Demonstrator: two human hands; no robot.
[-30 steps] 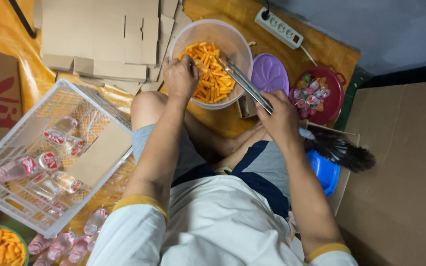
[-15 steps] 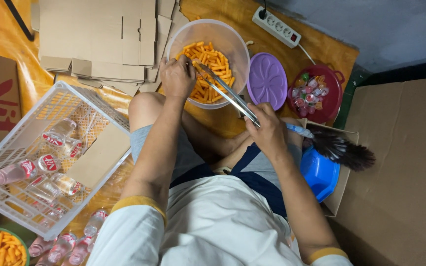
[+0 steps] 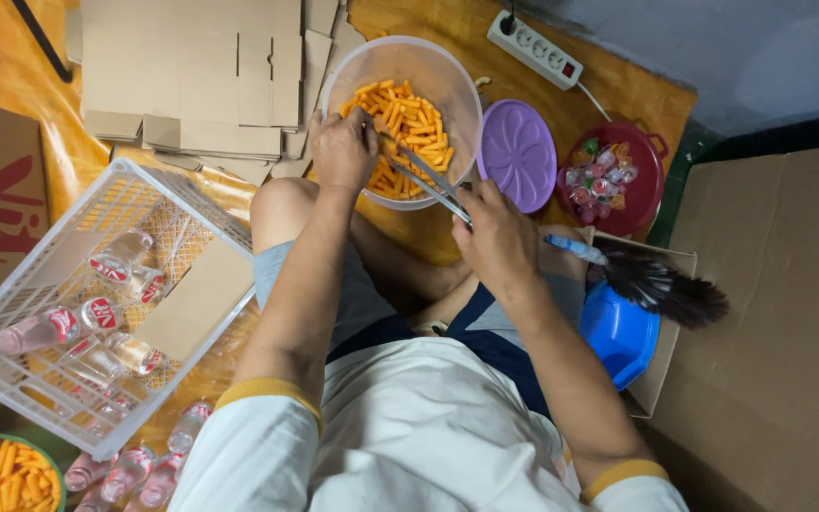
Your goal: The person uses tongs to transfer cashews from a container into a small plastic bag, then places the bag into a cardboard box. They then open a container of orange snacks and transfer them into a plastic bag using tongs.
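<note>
Gripping metal tongs (image 3: 426, 180) in your right hand (image 3: 500, 237), you've got the tips buried in orange snack sticks (image 3: 408, 133), bowl (image 3: 447, 76) on the floor mat's far edge. Left hand (image 3: 341, 147) curls over the rim, fingertips hidden.

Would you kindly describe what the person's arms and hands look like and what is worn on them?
Both arms are bare from the elbow down, under short white sleeves that end in a mustard-yellow band. The left hand and the right hand wear no gloves; no ring, watch or bracelet shows on them.
</note>
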